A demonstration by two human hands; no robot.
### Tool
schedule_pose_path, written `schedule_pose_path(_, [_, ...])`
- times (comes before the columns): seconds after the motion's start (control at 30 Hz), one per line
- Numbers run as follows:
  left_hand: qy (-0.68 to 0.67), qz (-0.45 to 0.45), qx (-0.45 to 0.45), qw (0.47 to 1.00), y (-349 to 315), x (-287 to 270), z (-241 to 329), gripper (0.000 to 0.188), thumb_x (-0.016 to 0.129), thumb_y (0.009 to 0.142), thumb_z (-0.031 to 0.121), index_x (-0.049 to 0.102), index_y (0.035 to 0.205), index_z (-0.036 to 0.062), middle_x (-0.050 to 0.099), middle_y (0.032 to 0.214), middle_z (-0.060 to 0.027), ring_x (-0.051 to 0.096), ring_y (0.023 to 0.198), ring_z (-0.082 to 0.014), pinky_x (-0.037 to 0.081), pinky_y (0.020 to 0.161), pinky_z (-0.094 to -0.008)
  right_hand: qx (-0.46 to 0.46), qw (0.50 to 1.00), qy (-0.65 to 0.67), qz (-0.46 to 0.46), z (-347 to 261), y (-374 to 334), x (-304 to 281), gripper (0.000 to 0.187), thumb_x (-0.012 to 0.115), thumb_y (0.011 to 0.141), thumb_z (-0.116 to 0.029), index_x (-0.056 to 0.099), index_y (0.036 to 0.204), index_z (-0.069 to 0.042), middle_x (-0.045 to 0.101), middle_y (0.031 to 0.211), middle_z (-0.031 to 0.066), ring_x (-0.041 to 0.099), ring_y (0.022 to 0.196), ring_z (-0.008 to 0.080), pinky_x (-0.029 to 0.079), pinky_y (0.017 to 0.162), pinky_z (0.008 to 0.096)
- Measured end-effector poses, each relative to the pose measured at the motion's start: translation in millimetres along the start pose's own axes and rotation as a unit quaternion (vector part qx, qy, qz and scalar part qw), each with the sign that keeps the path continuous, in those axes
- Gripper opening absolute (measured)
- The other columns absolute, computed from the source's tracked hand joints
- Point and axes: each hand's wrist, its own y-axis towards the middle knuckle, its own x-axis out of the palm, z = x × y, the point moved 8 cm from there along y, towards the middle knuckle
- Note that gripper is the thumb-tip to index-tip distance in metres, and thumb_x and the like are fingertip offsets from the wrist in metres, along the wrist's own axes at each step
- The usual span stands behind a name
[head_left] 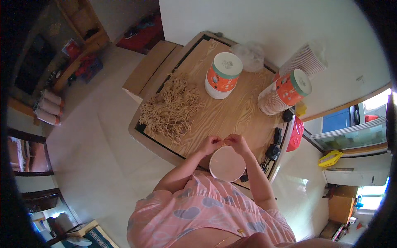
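A white paper bucket [227,164] stands at the table's near edge against my body, its open mouth facing up. At its far rim my left hand [211,144] and my right hand [237,144] meet, fingers closed in a pinch. A small tan bit shows between the fingertips, too small to name. Beyond my left hand lies a loose heap of tan twisted cords [173,109]. Farther back, a short stack of upside-down paper buckets [223,78] has an orange and green printed one on top.
To the right, a taller stack of nested buckets [283,93] leans near another stack [304,60] by the wall. A clear plastic bag [250,56] sits at the back. Black power adapters [273,152] and cables lie along the right edge, beside a red plastic stool [295,134].
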Motion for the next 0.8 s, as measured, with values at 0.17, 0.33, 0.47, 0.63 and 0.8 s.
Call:
schedule_pose_path(0.17, [0.044, 0.002, 0.021, 0.999, -0.1, 0.0, 13.0, 0.015, 0.064, 0.077, 0.017, 0.062, 0.077, 0.0027, 0.057, 0.067, 0.0023, 0.049, 0.063, -0.0043, 0.042, 0.056, -0.0215, -0.019, 0.994, -0.106, 0.026, -16.1, -2.7, -4.1, 0.016, 0.056, 0.082, -0.016, 0.061, 0.078, -0.001, 0.057, 0.062, 0.0058, 0.054, 0.060, 0.0104, 0.044, 0.056, 0.0255])
schedule_pose_path(0.33, [0.028, -0.010, 0.040, 0.999, 2.1, 1.5, 12.2, 0.014, 0.064, 0.077, 0.016, 0.062, 0.079, 0.0019, 0.058, 0.068, 0.0012, 0.051, 0.064, -0.0050, 0.044, 0.058, -0.0223, -0.016, 0.988, -0.147, 0.037, -22.9, -4.4, -1.5, 0.024, 0.052, 0.084, -0.021, 0.053, 0.074, 0.002, 0.050, 0.059, 0.0132, 0.051, 0.057, 0.0157, 0.040, 0.053, 0.0314])
schedule_pose_path(0.47, [0.031, 0.002, 0.028, 0.999, 2.2, 1.6, 12.6, 0.013, 0.064, 0.075, 0.015, 0.062, 0.078, 0.0022, 0.058, 0.068, 0.0003, 0.051, 0.063, -0.0060, 0.044, 0.058, -0.0234, -0.043, 0.987, -0.144, 0.056, -13.2, -2.6, -1.4, 0.022, 0.051, 0.085, -0.019, 0.049, 0.076, 0.001, 0.047, 0.062, 0.0151, 0.050, 0.059, 0.0204, 0.039, 0.057, 0.0328])
schedule_pose_path(0.63, [0.046, 0.022, 0.023, 0.998, 1.7, -2.3, 10.5, 0.012, 0.064, 0.074, 0.014, 0.062, 0.076, 0.0027, 0.057, 0.067, -0.0009, 0.051, 0.062, -0.0072, 0.044, 0.058, -0.0242, -0.023, 0.991, -0.117, 0.058, -15.1, -5.5, -1.6, 0.019, 0.053, 0.084, -0.018, 0.050, 0.078, 0.000, 0.051, 0.064, 0.0119, 0.051, 0.060, 0.0183, 0.041, 0.058, 0.0313])
schedule_pose_path(0.8, [-0.021, 0.054, 0.035, 0.998, -2.6, -13.4, -2.7, 0.013, 0.066, 0.072, 0.015, 0.060, 0.072, 0.0038, 0.055, 0.072, -0.0018, 0.051, 0.066, -0.0095, 0.043, 0.061, -0.0229, -0.031, 0.994, -0.068, 0.085, -19.5, -9.3, -2.2, 0.013, 0.060, 0.079, -0.012, 0.056, 0.079, 0.000, 0.059, 0.068, 0.0056, 0.054, 0.063, 0.0096, 0.044, 0.060, 0.0258])
